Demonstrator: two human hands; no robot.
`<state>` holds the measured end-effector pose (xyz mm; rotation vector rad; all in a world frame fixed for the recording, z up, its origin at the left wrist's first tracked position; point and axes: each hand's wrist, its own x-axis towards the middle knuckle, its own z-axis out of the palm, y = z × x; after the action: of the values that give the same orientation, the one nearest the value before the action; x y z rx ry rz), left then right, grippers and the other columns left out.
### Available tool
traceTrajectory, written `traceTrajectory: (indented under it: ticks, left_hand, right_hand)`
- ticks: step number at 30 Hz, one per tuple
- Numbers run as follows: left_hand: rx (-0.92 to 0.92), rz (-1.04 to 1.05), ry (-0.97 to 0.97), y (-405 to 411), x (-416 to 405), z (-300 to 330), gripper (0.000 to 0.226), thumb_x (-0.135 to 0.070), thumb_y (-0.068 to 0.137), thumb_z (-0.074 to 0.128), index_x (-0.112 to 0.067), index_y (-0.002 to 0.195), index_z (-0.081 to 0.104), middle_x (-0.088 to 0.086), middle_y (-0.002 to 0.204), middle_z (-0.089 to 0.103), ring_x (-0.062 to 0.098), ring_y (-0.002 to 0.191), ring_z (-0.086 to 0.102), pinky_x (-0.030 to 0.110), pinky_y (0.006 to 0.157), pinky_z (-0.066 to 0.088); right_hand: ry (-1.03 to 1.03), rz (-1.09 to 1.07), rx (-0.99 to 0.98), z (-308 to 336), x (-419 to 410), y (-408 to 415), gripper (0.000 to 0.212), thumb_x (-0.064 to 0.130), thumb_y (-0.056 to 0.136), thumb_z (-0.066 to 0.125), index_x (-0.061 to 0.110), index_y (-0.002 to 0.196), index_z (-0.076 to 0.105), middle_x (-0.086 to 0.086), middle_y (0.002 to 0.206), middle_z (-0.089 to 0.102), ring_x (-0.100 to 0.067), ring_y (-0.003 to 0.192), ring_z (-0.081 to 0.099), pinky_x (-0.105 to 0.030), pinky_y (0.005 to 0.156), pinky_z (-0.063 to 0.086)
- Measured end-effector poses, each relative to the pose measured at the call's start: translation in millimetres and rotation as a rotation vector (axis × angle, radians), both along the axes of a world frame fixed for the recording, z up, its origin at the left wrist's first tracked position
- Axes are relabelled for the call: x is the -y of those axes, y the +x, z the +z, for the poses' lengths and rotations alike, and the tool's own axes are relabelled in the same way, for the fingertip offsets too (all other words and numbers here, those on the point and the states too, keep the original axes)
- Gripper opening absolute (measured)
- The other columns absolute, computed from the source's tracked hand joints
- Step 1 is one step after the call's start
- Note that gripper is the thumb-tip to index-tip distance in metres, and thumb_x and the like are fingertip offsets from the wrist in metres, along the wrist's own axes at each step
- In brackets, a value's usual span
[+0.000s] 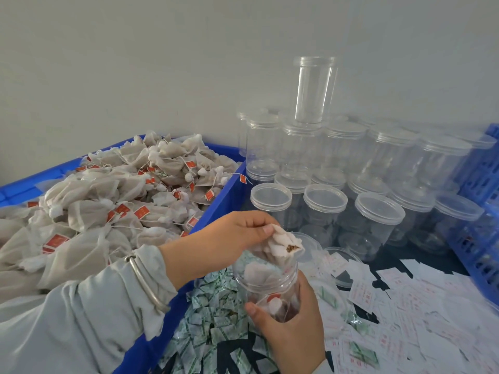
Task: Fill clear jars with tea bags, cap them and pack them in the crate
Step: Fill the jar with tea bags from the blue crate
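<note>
1. Below the left hand (229,238), whose grip pinches a tea bag (280,245) at the mouth of the jar (270,287), the right hand (291,325) wraps its grip round the jar's lower half
2. Jar is tilted, part-filled with bags, held above loose sachets (216,327) on the counter
3. Left of both hands, a blue bin (221,201) heaped with bags; beyond them, capped empty jars (378,211)
4. Risk: the pinched bag looks torn, dark leaf showing at one corner, so pushing it in may spill tea
5. Risk: bag could snag on the rim and drop among the sachets
6. Risk: the tilted jar may slip if the right grip loosens
</note>
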<state>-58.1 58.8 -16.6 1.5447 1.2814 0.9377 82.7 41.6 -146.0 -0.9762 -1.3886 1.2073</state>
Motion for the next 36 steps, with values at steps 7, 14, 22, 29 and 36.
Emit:
traceTrajectory:
  ticks: [7,14,22,29,36]
  left_hand:
    - [-0.442,0.026,0.119,1.0,0.4,0.6,0.033,-0.002,0.096,0.044,-0.034,0.095,0.055,-0.016,0.101,0.051,-0.002,0.071,0.050,0.005,0.055,0.038]
    - [-0.574,0.383,0.290,-35.9,-14.3,15.1,0.059,0.014,0.081,0.040,-0.036,0.109,0.050,-0.014,0.112,0.041,0.008,0.112,0.038,0.018,0.084,0.034]
    - [-0.925,0.738,0.068,-121.6,-34.5,3.5,0.034,-0.005,0.086,0.048,-0.011,0.116,0.061,0.011,0.120,0.057,0.027,0.096,0.057,0.030,0.071,0.043]
    - [-1.184,0.423,-0.188,-126.2,-42.8,-26.1,0.065,-0.034,0.085,0.060,-0.028,0.144,0.033,0.001,0.133,0.055,0.022,0.114,0.055,0.041,0.094,0.048]
    - [-1.242,0.463,-0.187,-122.9,-47.3,-28.6,0.046,-0.038,0.084,0.055,-0.025,0.128,0.050,-0.001,0.115,0.063,0.019,0.100,0.058,0.035,0.082,0.050]
  right_hand:
    - [-0.060,-0.023,-0.010,1.1,-2.2,2.1,0.109,0.050,0.034,0.085,0.028,0.133,0.047,0.000,0.128,0.056,-0.015,0.116,0.057,-0.037,0.094,0.051]
    - [-0.064,-0.061,0.022,5.2,2.1,3.2,0.110,0.055,0.031,0.082,0.028,0.132,0.048,0.003,0.129,0.054,-0.013,0.118,0.053,-0.035,0.096,0.050]
    - [-0.044,-0.019,0.004,11.1,8.1,3.0,0.104,0.052,0.040,0.089,0.031,0.133,0.046,0.006,0.131,0.053,-0.009,0.120,0.052,-0.023,0.093,0.048]
    - [-0.038,-0.039,0.016,13.5,9.6,1.4,0.107,0.045,0.037,0.084,0.025,0.135,0.045,0.001,0.131,0.053,-0.016,0.122,0.051,-0.044,0.102,0.045]
    - [-0.054,-0.046,0.043,10.0,8.9,1.0,0.099,0.013,0.049,0.093,0.024,0.135,0.046,0.002,0.130,0.054,-0.015,0.120,0.052,-0.038,0.103,0.043]
